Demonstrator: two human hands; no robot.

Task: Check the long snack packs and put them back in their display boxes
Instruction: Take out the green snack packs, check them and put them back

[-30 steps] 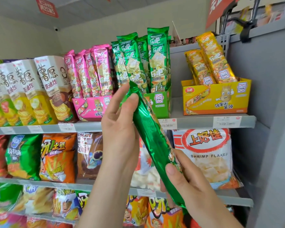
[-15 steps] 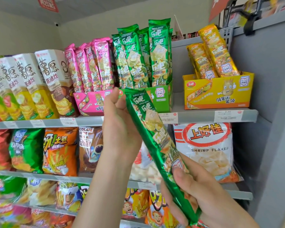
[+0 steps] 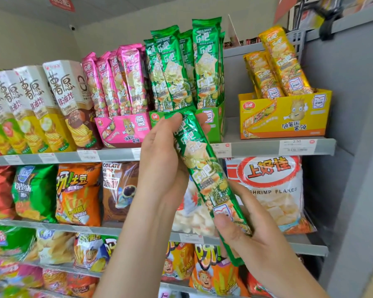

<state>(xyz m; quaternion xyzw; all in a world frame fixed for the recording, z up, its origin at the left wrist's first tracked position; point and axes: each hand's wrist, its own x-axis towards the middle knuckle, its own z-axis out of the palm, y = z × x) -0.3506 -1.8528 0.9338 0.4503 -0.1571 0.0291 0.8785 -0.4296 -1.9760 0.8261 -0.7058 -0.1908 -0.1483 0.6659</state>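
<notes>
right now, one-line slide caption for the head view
Left hand and right hand hold a tilted green snack pack before the green display box.

Green printed pack (image 3: pixel 205 168); green (image 3: pixel 215 123), pink (image 3: pixel 125 130) and yellow (image 3: pixel 284 117) display boxes.

on the top shelf (image 3: pixel 256 148) the left box (image 3: pixel 123 131) touches the middle box (image 3: pixel 215 123), the right box (image 3: pixel 284 117) well apart at the right end. a long pack (image 3: pixel 202 168) slants before the middle box.
</notes>
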